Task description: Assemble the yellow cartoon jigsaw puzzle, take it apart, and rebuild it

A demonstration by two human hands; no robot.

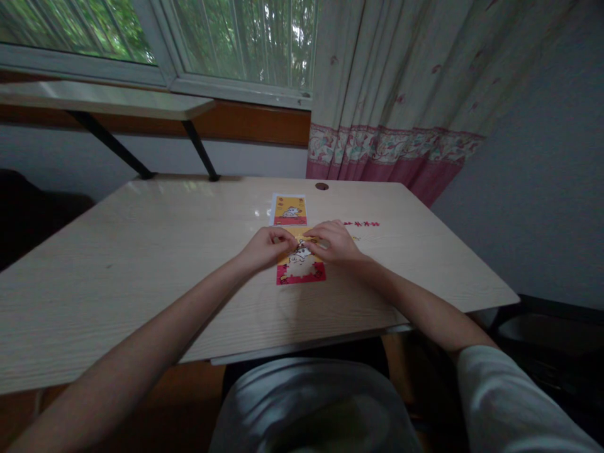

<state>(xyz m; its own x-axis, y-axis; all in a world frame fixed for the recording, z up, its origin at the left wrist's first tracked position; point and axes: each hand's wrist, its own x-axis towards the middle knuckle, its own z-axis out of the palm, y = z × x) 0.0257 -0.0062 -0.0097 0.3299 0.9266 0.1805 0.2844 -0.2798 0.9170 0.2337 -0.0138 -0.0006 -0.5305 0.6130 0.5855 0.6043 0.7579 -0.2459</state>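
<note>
A partly assembled jigsaw puzzle (314, 272), yellow above and red below, lies flat on the table. A jagged bare patch shows in its lower middle, below a white cartoon animal. My left hand (270, 246) reaches over its left side, thumb and fingertips pinched together. From the right comes my right hand (336, 243), its fingers bent and pinching close to the left fingertips. Between them is a small whitish jigsaw piece (301, 244), partly hidden by the fingers. Just beyond the puzzle lies a picture card (290, 209) with a similar yellow and red design.
Small red pieces (368, 224) lie in a row right of the card, with a yellowish bit near my right hand. The wooden table (141, 264) has a cable hole (322, 186) at its back edge. A raised shelf (108, 99) stands at the back left, beside window and curtain (377, 113).
</note>
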